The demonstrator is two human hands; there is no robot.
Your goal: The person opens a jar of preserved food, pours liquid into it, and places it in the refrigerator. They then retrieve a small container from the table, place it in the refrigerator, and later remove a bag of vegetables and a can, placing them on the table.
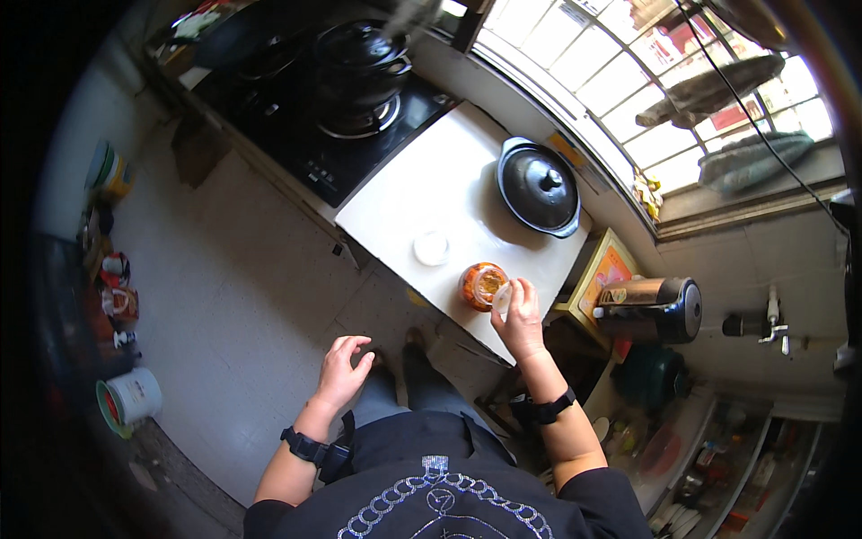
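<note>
My right hand (pixel 522 323) grips a small translucent plastic lid (pixel 502 298) at the right rim of a clear jar (pixel 483 286) filled with orange-red food. The jar stands upright near the front edge of the white counter (pixel 397 195), and its mouth is uncovered. A round white lid (pixel 431 248) lies flat to the left of the jar. My left hand (pixel 343 370) hangs over the floor in front of my body, fingers apart, holding nothing. Behind the jar sits a black lidded casserole pot (pixel 539 185).
A black gas stove (pixel 296 148) adjoins the counter at the left, bearing a dark lidded pot (pixel 363 64) with steam above it. A thermos-like appliance (pixel 650 310) stands right of the counter, near a wall tap (pixel 774 330). A white bucket (pixel 138 394) is on the floor at left.
</note>
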